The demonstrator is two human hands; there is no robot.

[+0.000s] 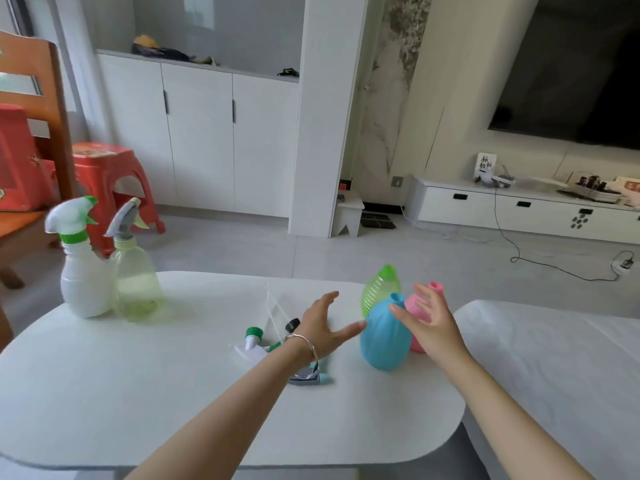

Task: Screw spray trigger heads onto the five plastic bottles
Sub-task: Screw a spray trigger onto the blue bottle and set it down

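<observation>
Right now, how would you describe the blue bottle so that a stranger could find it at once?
Look at the white table, toward its right end, where three uncapped bottles stand close together. The blue bottle is the nearest of them, between the two open hands. Unlike the ribbed green bottle and the pink bottle behind it, it is round-bellied and sky blue.

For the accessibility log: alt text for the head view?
Both open hands, left hand and right hand, reach around a capless blue bottle on a white table. Green bottle and pink bottle stand behind; loose trigger heads lie nearby.
</observation>
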